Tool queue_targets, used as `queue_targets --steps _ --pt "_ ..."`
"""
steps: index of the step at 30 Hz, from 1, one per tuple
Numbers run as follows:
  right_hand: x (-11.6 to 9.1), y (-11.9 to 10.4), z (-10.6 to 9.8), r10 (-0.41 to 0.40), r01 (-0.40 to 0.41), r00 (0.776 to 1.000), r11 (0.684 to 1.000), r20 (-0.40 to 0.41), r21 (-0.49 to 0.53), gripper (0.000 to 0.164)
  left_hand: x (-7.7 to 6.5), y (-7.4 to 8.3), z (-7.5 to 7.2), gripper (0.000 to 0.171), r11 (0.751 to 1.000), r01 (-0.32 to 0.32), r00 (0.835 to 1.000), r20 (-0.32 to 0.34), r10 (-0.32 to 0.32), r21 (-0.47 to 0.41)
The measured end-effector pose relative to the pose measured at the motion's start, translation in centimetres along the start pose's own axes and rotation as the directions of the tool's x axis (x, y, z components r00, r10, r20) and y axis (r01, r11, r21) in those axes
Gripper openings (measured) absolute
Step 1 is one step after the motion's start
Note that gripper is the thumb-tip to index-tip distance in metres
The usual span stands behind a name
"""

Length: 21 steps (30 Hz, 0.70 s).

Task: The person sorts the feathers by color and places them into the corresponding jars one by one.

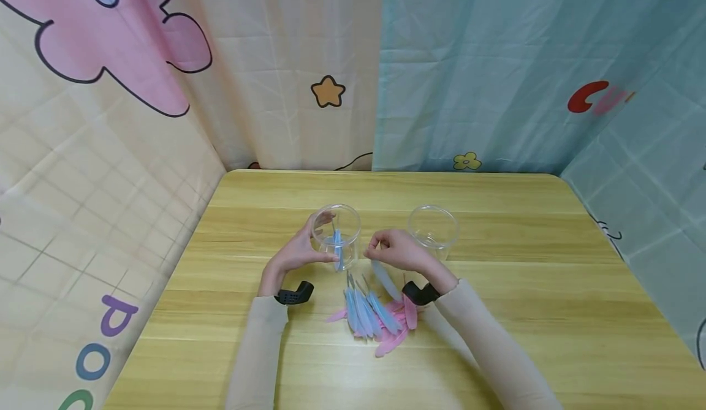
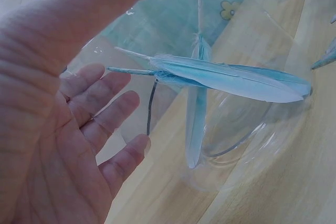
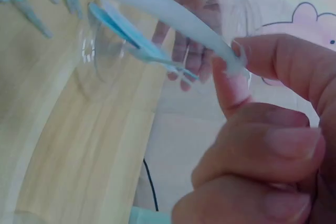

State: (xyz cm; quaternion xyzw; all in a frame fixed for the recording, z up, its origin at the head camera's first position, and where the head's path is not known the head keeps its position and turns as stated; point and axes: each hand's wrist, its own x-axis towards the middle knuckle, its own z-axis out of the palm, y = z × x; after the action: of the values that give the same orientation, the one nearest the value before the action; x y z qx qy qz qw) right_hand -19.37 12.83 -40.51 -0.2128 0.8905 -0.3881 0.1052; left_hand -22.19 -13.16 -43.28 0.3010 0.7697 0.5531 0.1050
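Note:
My left hand (image 1: 298, 252) holds a clear plastic cup (image 1: 352, 249) from its left side, thumb in front and fingers behind. Inside this cup are a few light blue feathers (image 2: 236, 80), lying crosswise in the left wrist view. Just right of the cup, my right hand (image 1: 399, 249) pinches a pale blue feather (image 3: 173, 14) by its quill end between thumb and index finger. The feather's vane hangs down toward the table. Below the hands lies a pile of light blue feathers (image 1: 364, 315), partly covering pink feathers (image 1: 393, 342).
A second clear plastic cup (image 1: 441, 250) stands behind the right hand, its lower part partly hidden by it. The wooden table (image 1: 551, 287) meets printed curtains (image 1: 469, 60) at its back and sides. Black wrist cameras (image 1: 295, 293) sit on both wrists.

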Motion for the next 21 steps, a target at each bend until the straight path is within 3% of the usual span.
queue_targets --steps 6,12,15,21 --pt "0.1 -1.5 -0.4 -0.007 0.019 0.994 0.993 -0.110 0.114 0.014 0.1 0.0 0.0 0.097 1.000 -0.011 1.000 -0.001 0.011 -0.002" --pt "0.4 -2.6 -0.5 -0.063 0.123 0.967 0.964 -0.246 0.236 0.016 0.0 0.0 0.0 0.096 1.000 0.010 1.000 0.002 -0.010 -0.004" --pt "0.6 -3.3 -0.6 -0.113 0.215 0.936 0.934 -0.334 0.286 0.015 0.0 0.1 0.1 0.096 1.000 0.019 1.000 0.000 -0.019 -0.003" --pt "1.7 -4.5 -0.6 -0.156 0.376 0.848 0.850 -0.506 0.368 0.012 0.0 -0.1 0.1 0.098 1.000 0.012 1.000 -0.004 -0.012 0.000"
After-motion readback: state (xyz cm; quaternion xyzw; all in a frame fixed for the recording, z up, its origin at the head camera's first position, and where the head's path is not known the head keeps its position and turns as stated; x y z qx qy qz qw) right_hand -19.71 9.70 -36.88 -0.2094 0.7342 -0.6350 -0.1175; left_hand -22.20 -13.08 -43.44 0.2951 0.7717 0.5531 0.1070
